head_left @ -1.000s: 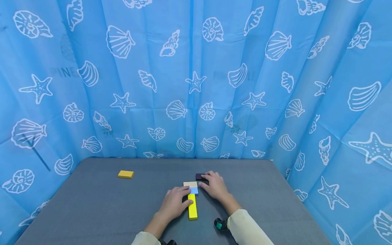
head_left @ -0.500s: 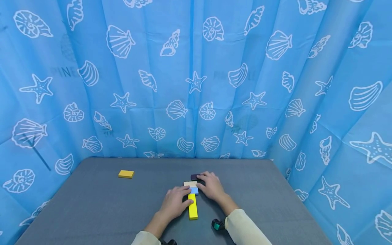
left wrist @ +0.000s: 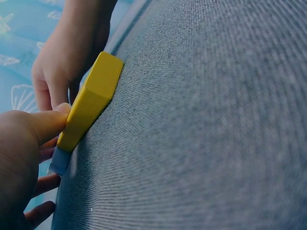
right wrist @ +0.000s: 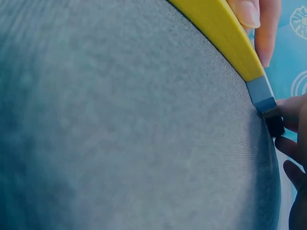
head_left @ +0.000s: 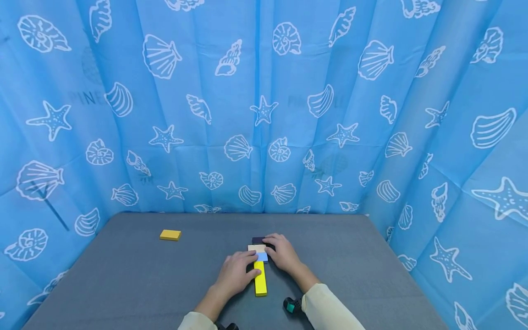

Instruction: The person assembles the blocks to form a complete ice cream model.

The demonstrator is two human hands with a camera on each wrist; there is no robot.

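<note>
On the grey table a long yellow block [head_left: 261,283] runs toward the front. Behind it, in line, lie a light blue block [head_left: 262,257], a cream block [head_left: 257,248] and a dark block [head_left: 257,240]. My left hand [head_left: 235,273] rests against this row: its thumb presses the yellow block and its fingers reach to the blue and cream blocks. With thumb and index finger, my right hand [head_left: 284,255] pinches the right end of the dark block, which lies along the cream block's far side. In the right wrist view, the dark block [right wrist: 274,124] sits between the right thumb and finger.
Toward the back left of the table lies an orange-yellow block [head_left: 170,235], apart from the row. A blue curtain [head_left: 264,174] with white shells hangs behind the table [head_left: 123,275]. Black wrist gear [head_left: 292,305] hangs by the right sleeve.
My right hand has moved left with the dark block, which has slid from the cream block's far right corner to behind it. The left hand has stayed in place.
</note>
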